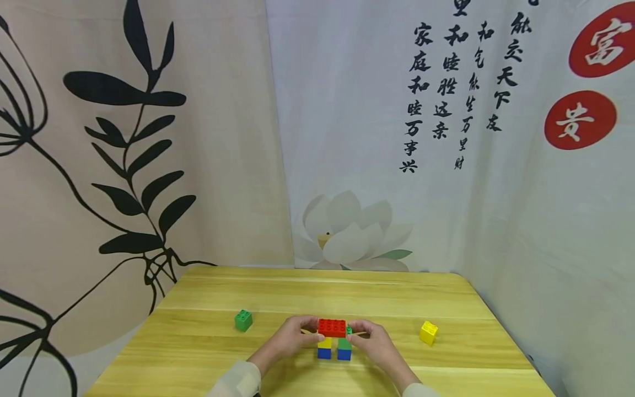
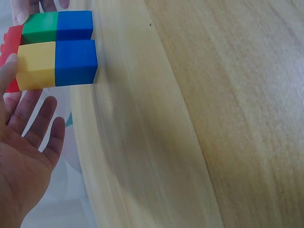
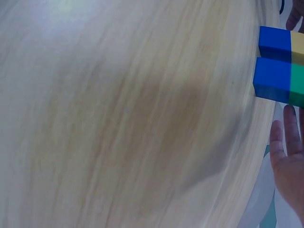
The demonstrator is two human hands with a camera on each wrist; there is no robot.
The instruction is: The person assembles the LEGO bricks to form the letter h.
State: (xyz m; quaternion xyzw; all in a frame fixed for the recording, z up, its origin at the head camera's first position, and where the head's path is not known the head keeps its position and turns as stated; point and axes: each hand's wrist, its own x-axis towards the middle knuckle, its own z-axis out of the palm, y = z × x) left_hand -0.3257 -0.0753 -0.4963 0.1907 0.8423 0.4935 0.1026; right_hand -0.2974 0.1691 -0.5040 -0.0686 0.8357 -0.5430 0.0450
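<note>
A red brick [image 1: 332, 327] lies across the tops of two short stacks. The left stack is a yellow brick [image 1: 324, 343] on a blue brick [image 1: 324, 353]; the right one has a green brick [image 1: 344, 344] over another blue brick [image 1: 344, 355]. My left hand [image 1: 292, 335] pinches the red brick's left end between thumb and index finger. At the other side my right hand [image 1: 374, 342] pinches the right stack near its top, with part of the green brick showing beside the red one. In the wrist views the remaining fingers extend away from the bricks.
On the wooden table [image 1: 208, 309], a loose green brick [image 1: 243, 320] sits to the left, and a loose yellow brick [image 1: 429, 333] to the right. Behind the table hangs a printed cloth [image 1: 347, 138] with plants and writing.
</note>
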